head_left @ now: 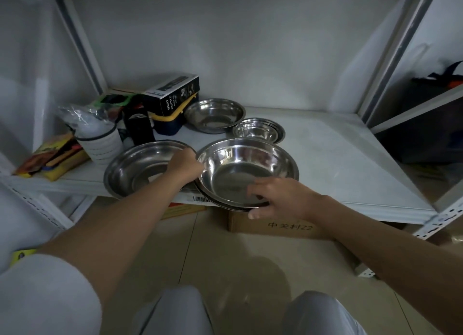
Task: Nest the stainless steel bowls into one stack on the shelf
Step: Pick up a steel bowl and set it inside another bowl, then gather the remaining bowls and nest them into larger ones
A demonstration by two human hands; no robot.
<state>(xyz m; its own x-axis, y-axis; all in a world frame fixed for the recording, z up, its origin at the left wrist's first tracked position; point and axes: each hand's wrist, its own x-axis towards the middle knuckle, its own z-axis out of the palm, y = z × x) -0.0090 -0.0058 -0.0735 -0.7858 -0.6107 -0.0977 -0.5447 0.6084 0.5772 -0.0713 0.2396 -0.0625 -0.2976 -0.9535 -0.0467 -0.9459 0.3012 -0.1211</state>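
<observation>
- Head view: the front bowl point(246, 170) sits at the front edge of the shelf point(350, 159), its near rim overhanging. A second rim shows just beneath it, so it appears already nested in another bowl.
- Your right hand point(273, 198) grasps the near rim of this front bowl, fingers inside and thumb under the edge.
- Your left hand point(185, 163) is clenched on the bowl's left rim, at the point where it meets the left bowl point(142, 168).
- Left bowl: it rests on the shelf just beside the front bowl, its near rim also past the shelf edge.
- Rear bowl point(215, 115): it stands further back, close to the blue and yellow box point(167, 124).
- Small bowls point(259, 130): a nested set sits behind the front bowl, just beside the rear bowl.
- Step in hand, as judged: you are positioning the front pair as the base, or lifting it to join another bowl.
- Keep the rim level with both hands; a tilted bowl may jam rather than seat.
- Move the stack back from the shelf edge before adding to it, since the overhang could tip it to the floor.
- Nest by size, largest lowest. Centre each bowl above the stack, then lower it straight down.
- Keep clear of the white bottle point(100, 139) and the black container point(139, 126) at the left.
</observation>
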